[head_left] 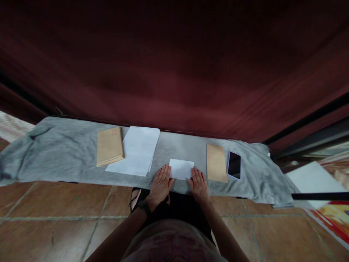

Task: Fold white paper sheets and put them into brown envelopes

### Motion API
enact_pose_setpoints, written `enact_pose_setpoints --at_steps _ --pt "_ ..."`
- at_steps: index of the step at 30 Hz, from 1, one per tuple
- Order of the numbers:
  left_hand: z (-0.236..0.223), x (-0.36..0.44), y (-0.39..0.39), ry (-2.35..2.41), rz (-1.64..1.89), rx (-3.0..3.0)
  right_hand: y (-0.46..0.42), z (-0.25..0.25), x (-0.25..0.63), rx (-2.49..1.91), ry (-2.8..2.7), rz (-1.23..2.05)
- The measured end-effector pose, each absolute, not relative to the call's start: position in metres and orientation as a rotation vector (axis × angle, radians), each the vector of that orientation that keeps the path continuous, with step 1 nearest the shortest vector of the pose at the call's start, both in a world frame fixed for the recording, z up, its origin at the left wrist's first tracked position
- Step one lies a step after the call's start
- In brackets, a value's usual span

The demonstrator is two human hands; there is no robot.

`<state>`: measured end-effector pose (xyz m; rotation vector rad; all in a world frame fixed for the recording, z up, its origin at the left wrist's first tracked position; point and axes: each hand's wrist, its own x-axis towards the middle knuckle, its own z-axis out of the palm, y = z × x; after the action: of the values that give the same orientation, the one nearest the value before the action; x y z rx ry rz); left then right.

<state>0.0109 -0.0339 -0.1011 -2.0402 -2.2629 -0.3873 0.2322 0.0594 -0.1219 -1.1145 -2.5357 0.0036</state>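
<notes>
A small folded white paper [181,168] lies on a grey cloth [60,153] spread over a tiled floor. My left hand [160,183] rests flat with fingers stretched out, its fingertips touching the paper's left edge. My right hand [199,183] lies flat too, fingers extended at the paper's lower right corner. Neither hand holds anything. A dark band sits on my left wrist.
A stack of white sheets [137,154] and a pile of brown envelopes [109,146] lie to the left. A single brown envelope [216,162] and a dark phone [234,165] lie to the right. A dark red curtain [174,72] hangs behind; a white board [313,180] is at right.
</notes>
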Motion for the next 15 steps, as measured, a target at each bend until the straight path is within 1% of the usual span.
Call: enact_pose_setpoints --at_steps 5,10,15 --pt "-0.102 0.019 -0.028 -2.269 -0.423 -2.009 0.056 -0.120 0.223 -1.144 -2.481 0.031" --pt "-0.104 0.039 -0.017 -2.102 -0.402 -2.246 0.044 -0.114 0.206 -1.001 -2.534 0.107" --pt "-0.110 0.032 -0.022 -2.136 -0.413 -2.207 0.042 -0.114 0.221 -1.009 -2.590 0.078"
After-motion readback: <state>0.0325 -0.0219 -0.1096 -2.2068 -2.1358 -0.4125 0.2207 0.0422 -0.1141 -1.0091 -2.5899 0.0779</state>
